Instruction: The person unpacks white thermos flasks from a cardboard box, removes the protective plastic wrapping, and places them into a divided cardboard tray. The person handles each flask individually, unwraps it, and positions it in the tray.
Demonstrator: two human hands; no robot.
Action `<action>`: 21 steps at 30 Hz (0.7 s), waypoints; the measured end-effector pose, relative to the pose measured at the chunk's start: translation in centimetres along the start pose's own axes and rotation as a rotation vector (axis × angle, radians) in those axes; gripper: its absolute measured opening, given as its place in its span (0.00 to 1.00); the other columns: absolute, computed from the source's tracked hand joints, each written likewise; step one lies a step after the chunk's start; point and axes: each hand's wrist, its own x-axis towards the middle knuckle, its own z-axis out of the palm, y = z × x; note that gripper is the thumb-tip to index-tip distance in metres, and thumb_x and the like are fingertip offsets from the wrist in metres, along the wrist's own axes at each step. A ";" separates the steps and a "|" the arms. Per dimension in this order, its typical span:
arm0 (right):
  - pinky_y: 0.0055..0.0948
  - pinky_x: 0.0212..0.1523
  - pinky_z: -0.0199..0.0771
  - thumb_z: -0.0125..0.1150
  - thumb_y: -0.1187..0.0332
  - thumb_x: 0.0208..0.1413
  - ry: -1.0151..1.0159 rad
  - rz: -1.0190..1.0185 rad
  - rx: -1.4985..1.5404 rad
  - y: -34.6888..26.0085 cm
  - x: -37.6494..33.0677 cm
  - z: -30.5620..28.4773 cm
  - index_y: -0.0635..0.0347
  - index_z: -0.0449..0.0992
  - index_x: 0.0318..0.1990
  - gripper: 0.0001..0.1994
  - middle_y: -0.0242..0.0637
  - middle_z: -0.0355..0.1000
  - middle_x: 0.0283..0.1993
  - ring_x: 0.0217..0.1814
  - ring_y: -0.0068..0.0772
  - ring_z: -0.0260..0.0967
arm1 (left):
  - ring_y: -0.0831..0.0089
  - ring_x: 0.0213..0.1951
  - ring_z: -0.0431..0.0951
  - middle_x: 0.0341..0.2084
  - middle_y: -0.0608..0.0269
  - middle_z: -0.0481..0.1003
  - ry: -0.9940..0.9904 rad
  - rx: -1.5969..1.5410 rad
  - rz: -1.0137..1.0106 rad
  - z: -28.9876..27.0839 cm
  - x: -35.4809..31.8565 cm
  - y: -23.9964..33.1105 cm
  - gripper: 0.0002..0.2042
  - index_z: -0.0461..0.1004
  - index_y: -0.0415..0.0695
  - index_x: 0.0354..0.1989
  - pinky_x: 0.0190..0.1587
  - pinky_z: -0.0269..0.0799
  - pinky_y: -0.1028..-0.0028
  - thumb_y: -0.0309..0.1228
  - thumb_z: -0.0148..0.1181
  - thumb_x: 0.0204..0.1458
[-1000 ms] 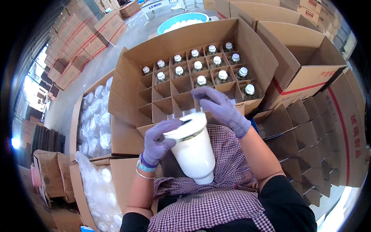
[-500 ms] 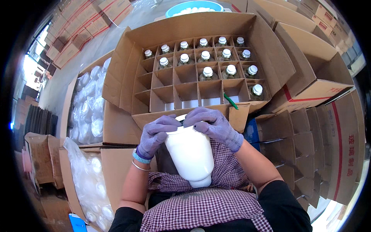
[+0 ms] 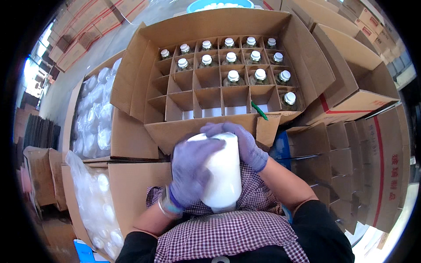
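A white, smooth, jar-like container (image 3: 226,177) stands in front of my body, against the checked apron (image 3: 219,236). My right hand (image 3: 243,142), in a purple glove, is closed over its upper rim. Smeared by motion, my gloved left hand (image 3: 188,171) lies across the container's left side, and its fingers cannot be made out. Just beyond my hands is an open carton (image 3: 193,131) with cardboard dividers. Clear bottles with white caps (image 3: 233,77) fill its far rows, while several near and left cells hold no bottle. A green strip (image 3: 259,111) lies over a near cell's edge.
At left, two cartons hold plastic-wrapped pale items (image 3: 94,120) and bagged white round items (image 3: 103,210). On the right stand open cartons (image 3: 359,87) and folded dividers (image 3: 337,162). A blue basin (image 3: 191,7) of white pieces sits at the far side.
My left hand has come off the container's top and swung down along its left side. The container is more upright, its top now showing white under my right hand. The view has shifted slightly.
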 end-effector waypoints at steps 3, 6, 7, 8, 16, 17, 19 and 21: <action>0.41 0.74 0.57 0.46 0.59 0.69 0.230 0.101 -0.349 -4.3 -2.2 3.3 0.63 0.74 0.60 0.21 0.50 0.72 0.62 0.69 0.47 0.67 | 0.51 0.53 0.76 0.51 0.53 0.78 -0.037 0.211 -0.305 1.8 -3.1 -12.5 0.21 0.77 0.44 0.55 0.57 0.69 0.55 0.46 0.49 0.64; 0.39 0.70 0.63 0.50 0.59 0.69 0.371 0.318 -0.461 -3.8 -4.5 6.9 0.65 0.69 0.65 0.24 0.49 0.73 0.60 0.64 0.43 0.70 | 0.49 0.54 0.75 0.53 0.53 0.76 0.056 0.141 -0.786 2.9 -10.0 -24.7 0.20 0.76 0.46 0.57 0.57 0.71 0.57 0.42 0.59 0.60; 0.37 0.67 0.66 0.50 0.59 0.68 0.187 0.046 -0.540 -6.6 -1.3 4.0 0.65 0.69 0.65 0.24 0.49 0.73 0.59 0.62 0.41 0.72 | 0.49 0.54 0.75 0.53 0.52 0.76 0.078 0.131 -0.716 2.8 -8.7 -24.0 0.19 0.76 0.45 0.56 0.58 0.71 0.58 0.41 0.60 0.59; 0.36 0.65 0.69 0.51 0.59 0.68 0.007 -0.231 -0.626 -8.9 1.0 1.4 0.65 0.69 0.66 0.24 0.50 0.74 0.58 0.60 0.39 0.73 | 0.49 0.54 0.75 0.53 0.50 0.76 0.101 0.115 -0.632 2.8 -5.9 -21.8 0.19 0.76 0.45 0.56 0.58 0.70 0.59 0.40 0.61 0.59; 0.61 0.70 0.56 0.72 0.53 0.43 -0.935 -0.647 -0.789 -16.8 -1.3 9.6 0.51 0.80 0.51 0.26 0.46 0.67 0.63 0.67 0.51 0.63 | 0.61 0.51 0.77 0.53 0.54 0.76 -0.049 -0.184 -0.149 5.6 0.6 -8.9 0.23 0.73 0.40 0.58 0.57 0.73 0.64 0.38 0.63 0.58; 0.67 0.75 0.45 0.71 0.54 0.40 -1.119 -0.684 -0.754 -17.0 -1.9 11.2 0.48 0.76 0.58 0.32 0.48 0.63 0.66 0.74 0.56 0.53 | 0.63 0.53 0.76 0.53 0.54 0.75 -0.156 -0.243 -0.216 4.5 0.4 -6.4 0.23 0.72 0.40 0.59 0.58 0.72 0.64 0.37 0.64 0.57; 0.66 0.76 0.44 0.71 0.53 0.39 -1.125 -0.602 -0.701 -15.6 -2.6 12.3 0.50 0.73 0.62 0.37 0.48 0.63 0.66 0.75 0.55 0.54 | 0.67 0.56 0.74 0.53 0.55 0.74 -0.359 -0.357 -0.351 2.3 -0.9 -1.3 0.25 0.69 0.39 0.61 0.61 0.70 0.65 0.36 0.64 0.57; 0.57 0.74 0.53 0.72 0.52 0.40 -0.978 -0.410 -0.737 -15.8 -1.8 10.1 0.54 0.70 0.64 0.40 0.48 0.64 0.65 0.72 0.52 0.59 | 0.70 0.59 0.72 0.54 0.55 0.73 -0.283 -0.674 -0.375 4.4 -6.5 -2.3 0.26 0.67 0.39 0.63 0.63 0.69 0.67 0.36 0.62 0.59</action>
